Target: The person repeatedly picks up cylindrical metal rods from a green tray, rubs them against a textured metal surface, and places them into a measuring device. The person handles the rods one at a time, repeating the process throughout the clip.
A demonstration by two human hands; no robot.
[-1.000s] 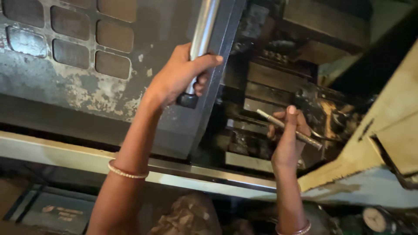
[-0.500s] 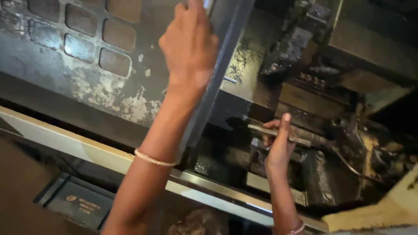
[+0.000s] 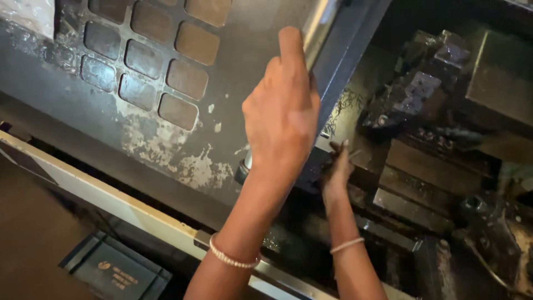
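Upright, slightly tilted, the long door handle (image 3: 317, 33) fills the left hand (image 3: 283, 111).

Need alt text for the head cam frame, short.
A person's left hand grips the metal bar handle of a worn, dark machine door, while the right hand reaches into the greasy machine interior beyond it. Both wrists wear thin bracelets.

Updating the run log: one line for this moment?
left hand: grips door handle | right hand: reaching inside machine, contents unclear | door: partly open
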